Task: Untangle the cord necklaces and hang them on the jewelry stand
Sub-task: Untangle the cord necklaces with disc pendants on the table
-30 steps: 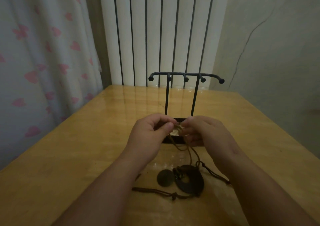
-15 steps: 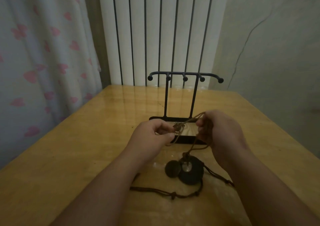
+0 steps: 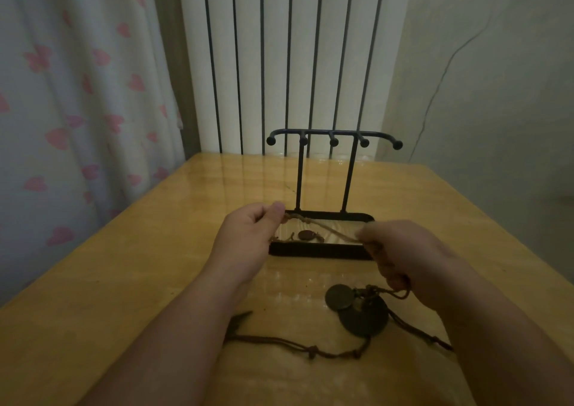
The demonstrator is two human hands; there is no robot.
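Observation:
A light brown cord (image 3: 326, 227) is stretched taut between my hands above the base tray of the black jewelry stand (image 3: 334, 134). My left hand (image 3: 248, 237) pinches its knotted end at the left. My right hand (image 3: 403, 250) grips the other end, and the cord runs down under that hand to two dark round pendants (image 3: 357, 309) on the table. A dark brown cord (image 3: 298, 346) lies looped on the wood in front of the pendants. The stand's hooks are bare. A small brown disc (image 3: 307, 235) lies in the stand's tray.
The wooden table (image 3: 124, 281) reaches back to a white ribbed radiator (image 3: 279, 63). A curtain with pink hearts (image 3: 77, 94) hangs along the left side, and a plain wall is at the right.
My hands have moved apart and drawn the light cord out straight. The right hand shifted right and down. The pendants slid right on the table.

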